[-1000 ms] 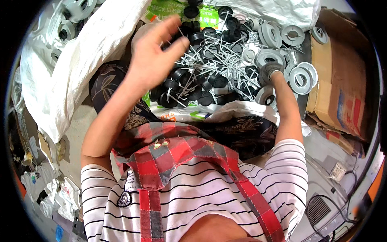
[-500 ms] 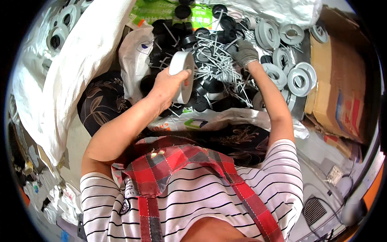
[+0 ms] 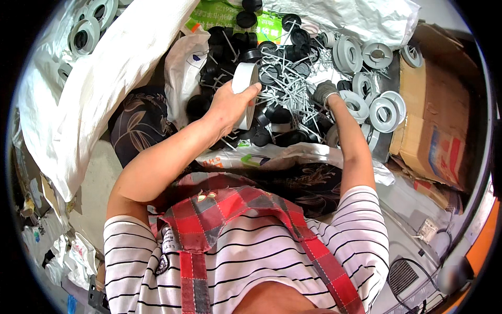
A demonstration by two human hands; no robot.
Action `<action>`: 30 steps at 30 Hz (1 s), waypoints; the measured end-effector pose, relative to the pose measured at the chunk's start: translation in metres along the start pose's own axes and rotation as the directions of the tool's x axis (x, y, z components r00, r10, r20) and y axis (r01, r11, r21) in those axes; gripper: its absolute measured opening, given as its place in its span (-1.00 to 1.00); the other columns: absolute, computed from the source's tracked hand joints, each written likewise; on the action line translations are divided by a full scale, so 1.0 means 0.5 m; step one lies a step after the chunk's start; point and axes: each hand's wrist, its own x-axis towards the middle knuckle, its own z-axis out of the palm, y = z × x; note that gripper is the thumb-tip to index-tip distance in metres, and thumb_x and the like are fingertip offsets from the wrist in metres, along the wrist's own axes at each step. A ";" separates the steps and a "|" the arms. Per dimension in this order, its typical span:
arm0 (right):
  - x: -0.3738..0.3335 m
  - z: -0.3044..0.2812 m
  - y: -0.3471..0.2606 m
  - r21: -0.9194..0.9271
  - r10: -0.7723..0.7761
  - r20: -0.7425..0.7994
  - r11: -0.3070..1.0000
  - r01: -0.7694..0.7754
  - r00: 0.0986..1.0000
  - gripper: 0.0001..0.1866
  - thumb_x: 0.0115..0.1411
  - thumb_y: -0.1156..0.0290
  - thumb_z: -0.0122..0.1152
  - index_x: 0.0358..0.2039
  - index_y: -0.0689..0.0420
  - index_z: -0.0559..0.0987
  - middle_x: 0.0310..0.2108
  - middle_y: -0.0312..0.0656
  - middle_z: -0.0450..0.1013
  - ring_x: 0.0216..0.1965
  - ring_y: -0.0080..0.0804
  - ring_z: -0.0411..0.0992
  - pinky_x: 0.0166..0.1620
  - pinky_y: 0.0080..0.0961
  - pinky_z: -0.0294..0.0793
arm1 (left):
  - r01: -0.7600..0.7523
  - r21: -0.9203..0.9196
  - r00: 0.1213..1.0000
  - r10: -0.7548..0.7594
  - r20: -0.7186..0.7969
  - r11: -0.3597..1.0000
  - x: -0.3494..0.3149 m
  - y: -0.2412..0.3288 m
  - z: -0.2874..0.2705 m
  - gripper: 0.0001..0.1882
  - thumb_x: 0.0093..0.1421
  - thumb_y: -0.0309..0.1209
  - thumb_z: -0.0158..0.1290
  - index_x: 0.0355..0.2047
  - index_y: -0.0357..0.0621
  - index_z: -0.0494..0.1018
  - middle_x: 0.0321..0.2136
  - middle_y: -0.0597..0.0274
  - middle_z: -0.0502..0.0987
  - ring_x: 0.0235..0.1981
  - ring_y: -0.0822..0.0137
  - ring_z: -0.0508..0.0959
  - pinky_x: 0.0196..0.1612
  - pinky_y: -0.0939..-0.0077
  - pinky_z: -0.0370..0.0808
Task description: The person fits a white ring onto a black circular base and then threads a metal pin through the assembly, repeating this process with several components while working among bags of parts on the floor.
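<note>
Your left hand (image 3: 229, 108), bare and with nothing in it a second ago, now grips a broad white ring (image 3: 243, 77), thumb over its near face and the other fingers mostly hidden behind it. The ring stands on edge, held over the left part of the pile, among black caps (image 3: 247, 20) and beside the loose grey pins (image 3: 290, 94). Your gloved right hand (image 3: 325, 93) has left the grey rings (image 3: 340, 56) where it was a second ago and now lies at the right edge of the pins; its fingers look curled, but you can't tell from here whether they hold anything. So your left hand is taken up with the ring, while your right is placed among the small parts, near a black cap and more rings.
</note>
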 end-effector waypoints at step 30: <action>-0.601 -0.322 -0.247 0.893 -0.097 -0.256 0.358 0.273 0.962 -0.40 0.10 -0.10 0.08 -0.17 0.27 0.46 -0.45 -0.08 0.50 -0.49 -0.30 0.47 -0.35 -0.51 0.47 | -0.158 -0.380 0.808 0.340 0.480 0.911 -0.171 -0.002 -0.027 -0.63 0.15 -0.33 0.06 -0.11 -0.33 0.35 -0.30 0.17 0.49 -0.29 0.35 0.53 -0.22 0.42 0.51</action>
